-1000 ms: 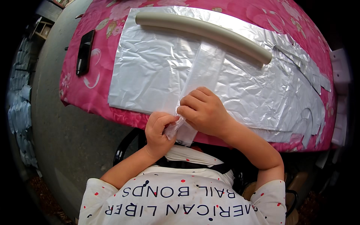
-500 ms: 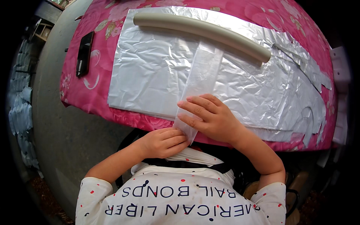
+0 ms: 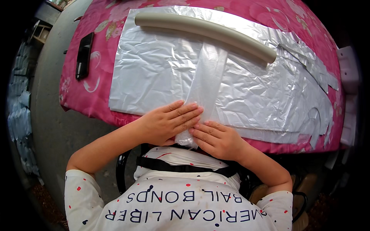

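A long folded strip of translucent plastic film [image 3: 210, 71] runs from under the tube to the table's near edge, on top of a stack of shiny whitish plastic sheets [image 3: 146, 79]. My left hand [image 3: 171, 120] lies across the strip's near part, its fingers stretched out and pointing right. Close by, my right hand [image 3: 219, 139] rests with extended fingers on the strip's right side, the fingertips almost meeting those of the left. Between and below the hands shows the strip's crumpled near end [image 3: 187, 139]. Both thumbs are mostly hidden.
A thick beige-grey tube [image 3: 204, 31] lies across the far part of the sheets. Cut scraps and a thin dark blade-like strip [image 3: 304, 67] are at the right. A black phone [image 3: 84, 56] sits on the pink flowered tablecloth [image 3: 102, 79] at the left.
My left hand has left the strip's near end and moved up and right to lie flat across it. My right hand has slid down toward the near edge.
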Demonstrator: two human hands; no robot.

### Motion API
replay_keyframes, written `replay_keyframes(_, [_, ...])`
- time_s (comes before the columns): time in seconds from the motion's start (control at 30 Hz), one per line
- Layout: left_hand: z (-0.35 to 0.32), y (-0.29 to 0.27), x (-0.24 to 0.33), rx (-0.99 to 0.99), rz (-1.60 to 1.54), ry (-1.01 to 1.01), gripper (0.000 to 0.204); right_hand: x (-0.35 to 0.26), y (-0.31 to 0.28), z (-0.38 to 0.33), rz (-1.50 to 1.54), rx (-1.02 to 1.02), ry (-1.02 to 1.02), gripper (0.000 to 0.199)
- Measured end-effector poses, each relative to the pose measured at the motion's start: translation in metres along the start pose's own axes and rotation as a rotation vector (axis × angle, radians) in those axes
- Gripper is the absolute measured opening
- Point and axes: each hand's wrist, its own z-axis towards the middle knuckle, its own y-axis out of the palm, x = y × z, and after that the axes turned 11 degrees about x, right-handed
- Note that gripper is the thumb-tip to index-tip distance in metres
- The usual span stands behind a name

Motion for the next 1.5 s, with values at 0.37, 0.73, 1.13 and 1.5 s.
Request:
replay_keyframes(0.37, [-0.007, 0.036, 0.021, 0.171, 0.232, 0.176, 0.05, 0.007, -0.014, 0.014, 0.132, 0.135, 0.214, 0.024])
replay_keyframes(0.73, [0.001, 0.017, 0.033, 0.339, -0.329, 0.092, 0.04, 0.025, -0.014, 0.028, 0.084, -0.194, 0.284, 0.046])
replay_keyframes(1.13, [0.006, 0.012, 0.026, 0.554, -0.038, 0.059, 0.036, 0.014, -0.01, 0.012, 0.037, 0.027, 0.272, 0.031])
replay_keyframes(1.5, [0.011, 0.025, 0.024, 0.53, 0.135, -0.019, 0.036, 0.01, -0.016, -0.002, -0.02, 0.068, 0.302, 0.03])
